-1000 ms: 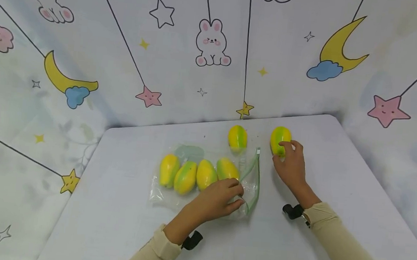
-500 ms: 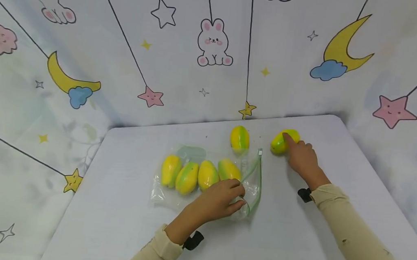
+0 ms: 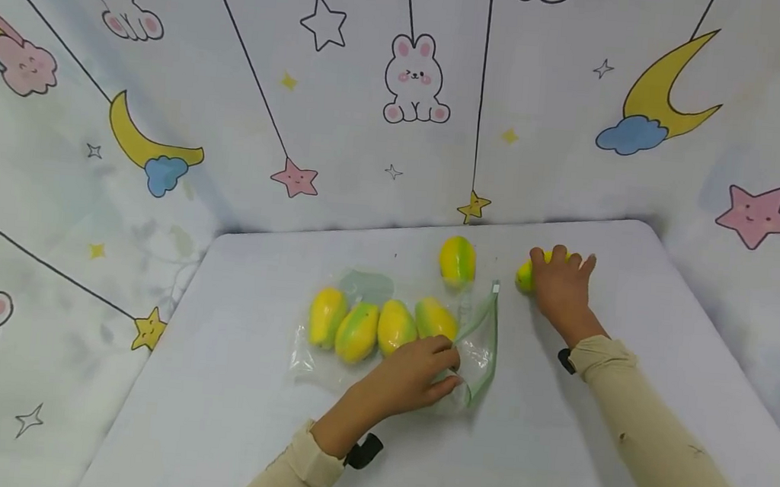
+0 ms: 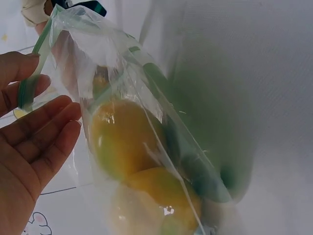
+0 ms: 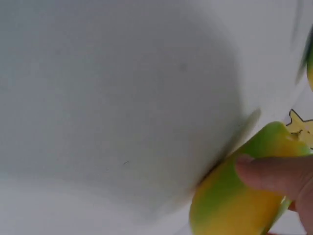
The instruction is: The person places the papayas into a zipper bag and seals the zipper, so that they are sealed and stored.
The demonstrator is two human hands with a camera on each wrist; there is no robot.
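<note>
My left hand [image 3: 407,375] pinches the green zip strip [image 4: 28,93] of a clear zip bag [image 3: 481,351] between thumb and finger, and its other fingers lie spread along the plastic. Inside the bag several yellow-and-green papayas [image 3: 328,316] lie side by side, and its mouth gapes to the right. Beyond the mouth, my right hand [image 3: 561,291] grips a loose papaya [image 5: 234,200] from above. In the right wrist view the thumb presses on its side, and part of another finger shows on the far side. In the head view the hand hides most of this fruit.
Another papaya [image 3: 457,260] stands behind the bag, near its upper edge. Everything is on a white table [image 3: 214,382] that backs onto a wall [image 3: 344,133] printed with cartoon stars, moons and rabbits.
The right hand has shifted its fingers over the loose papaya, which has turned from lengthwise to slanting, and now covers most of it. The left hand keeps its hold on the bag.
</note>
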